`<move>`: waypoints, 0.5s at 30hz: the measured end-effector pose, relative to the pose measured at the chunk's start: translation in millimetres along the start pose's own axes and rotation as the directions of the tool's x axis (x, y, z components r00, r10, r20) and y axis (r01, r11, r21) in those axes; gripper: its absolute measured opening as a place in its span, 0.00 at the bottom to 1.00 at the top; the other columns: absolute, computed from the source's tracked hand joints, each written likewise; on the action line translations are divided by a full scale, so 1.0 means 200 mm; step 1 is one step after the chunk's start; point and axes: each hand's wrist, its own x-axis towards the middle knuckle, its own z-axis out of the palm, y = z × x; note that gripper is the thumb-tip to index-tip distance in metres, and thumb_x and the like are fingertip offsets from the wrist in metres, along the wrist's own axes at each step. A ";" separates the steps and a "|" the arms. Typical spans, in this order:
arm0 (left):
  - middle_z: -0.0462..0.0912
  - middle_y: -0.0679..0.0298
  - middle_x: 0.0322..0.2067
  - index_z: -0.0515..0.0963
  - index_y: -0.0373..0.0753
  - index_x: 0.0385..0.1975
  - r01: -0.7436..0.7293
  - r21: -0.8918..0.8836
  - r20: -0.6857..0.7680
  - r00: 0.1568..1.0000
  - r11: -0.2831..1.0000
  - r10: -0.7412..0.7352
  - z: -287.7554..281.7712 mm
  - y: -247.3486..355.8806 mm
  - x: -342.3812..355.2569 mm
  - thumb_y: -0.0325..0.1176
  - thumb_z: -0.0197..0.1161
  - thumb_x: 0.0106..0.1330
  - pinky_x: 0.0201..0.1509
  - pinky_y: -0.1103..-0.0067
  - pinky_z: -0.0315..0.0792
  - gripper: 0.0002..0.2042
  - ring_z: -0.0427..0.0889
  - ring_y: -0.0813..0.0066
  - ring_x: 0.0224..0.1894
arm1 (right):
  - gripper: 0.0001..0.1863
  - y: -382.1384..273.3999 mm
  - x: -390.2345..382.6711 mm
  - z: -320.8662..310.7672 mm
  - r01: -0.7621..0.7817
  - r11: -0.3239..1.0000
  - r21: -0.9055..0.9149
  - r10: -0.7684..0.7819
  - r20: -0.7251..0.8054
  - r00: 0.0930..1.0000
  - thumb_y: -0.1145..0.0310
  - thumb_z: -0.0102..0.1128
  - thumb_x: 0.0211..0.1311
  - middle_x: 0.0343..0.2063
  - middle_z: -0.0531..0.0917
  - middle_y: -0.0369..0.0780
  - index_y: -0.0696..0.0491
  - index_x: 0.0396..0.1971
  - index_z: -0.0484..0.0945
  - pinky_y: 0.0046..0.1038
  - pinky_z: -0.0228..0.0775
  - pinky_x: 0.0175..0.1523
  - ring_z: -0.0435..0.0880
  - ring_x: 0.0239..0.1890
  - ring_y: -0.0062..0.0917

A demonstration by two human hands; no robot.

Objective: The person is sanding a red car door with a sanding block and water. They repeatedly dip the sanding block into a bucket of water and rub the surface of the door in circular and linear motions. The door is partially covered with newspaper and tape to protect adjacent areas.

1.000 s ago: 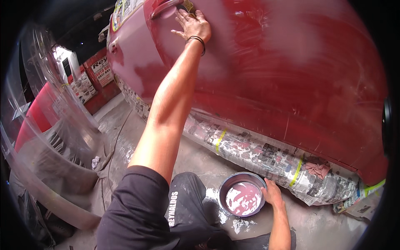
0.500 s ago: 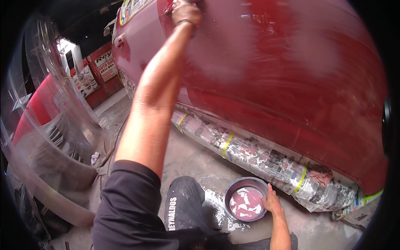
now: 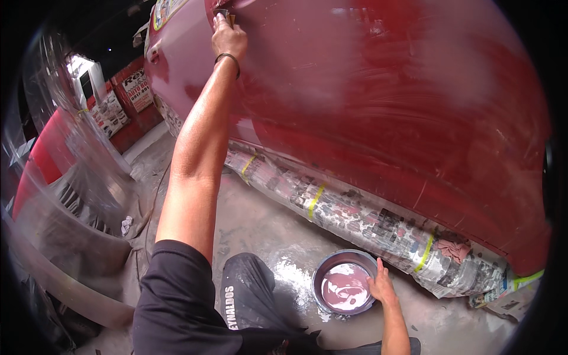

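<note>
- Red car body panel (image 3: pixel 378 112): fills the upper and right part of the view, wet-looking and streaked with pale haze. It is rigid sheet, so it should take firm hand pressure without yielding; the wet film likely makes it slippery under the palm.
- Masked sill (image 3: pixel 355 216): runs along the lower edge of the panel, wrapped in newspaper held by yellow-green tape strips. The paper appears damp and would tear easily if gripped or scuffed.
- Concrete floor (image 3: pixel 260 231): wet beside the bowl.
- Plastic-covered red vehicle part (image 3: pixel 53 177): stands well apart on the person's left.
- Round bowl (image 3: pixel 345 288): sits on the floor just below the masked sill, holding pinkish, cloudy water. Judged moderately heavy and prone to slopping; best taken by the rim at two opposite points and kept level.
- Left hand (image 3: pixel 229 38): raised high on a fully extended arm, with a dark band at the wrist. The fingers are curled closed over a small abrasive pad (image 3: pixel 228 16), pressing it flat against the panel near its top edge. The pad is mostly hidden; it appears thin, flexible and light, best held flat under the fingertips, since a wet sheet can slide out of a loose hold.
- Right hand (image 3: pixel 381 287): low, fingers loosely spread, resting on the right rim of the bowl. It holds nothing.
- The two hands are well apart.
</note>
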 end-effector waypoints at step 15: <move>0.43 0.57 0.82 0.45 0.40 0.81 0.122 -0.179 0.098 0.990 0.976 -0.106 0.03 0.48 -0.36 0.55 0.32 0.82 0.79 0.40 0.30 0.34 0.39 0.55 0.83 | 0.55 -0.05 -0.02 -0.05 -0.027 1.000 -0.009 0.028 0.067 0.997 0.61 0.67 0.64 0.65 0.65 0.63 0.53 0.80 0.37 0.47 0.69 0.69 0.74 0.64 0.59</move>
